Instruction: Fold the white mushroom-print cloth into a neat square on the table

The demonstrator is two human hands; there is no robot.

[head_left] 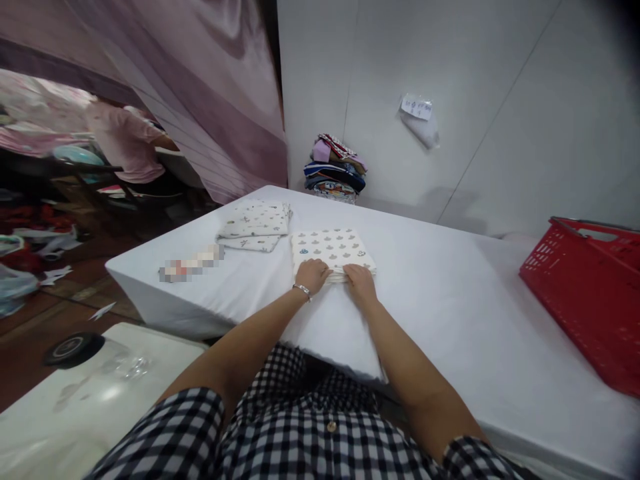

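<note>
A folded cream cloth [330,248] printed with small grey motifs lies on the white-covered table in front of me. My left hand [312,275] grips its near edge at the left, fingers bent over the layers. Close beside it, my right hand [359,281] grips the same edge at the right. The cloth's stacked layers show between my fingertips; my thumbs are partly hidden. Left of this cloth, and nearly touching it, is another folded pale printed cloth [256,223]. A pixelated object [193,263] lies farther left, its kind not recognisable.
A red plastic basket [585,293] stands at the table's right side. Against the wall sits a pile of folded fabrics [335,170]. A white side surface [150,340] is at lower left, with a black round lid [75,349]. Beyond the pink curtain [210,87] a person [133,140] sits.
</note>
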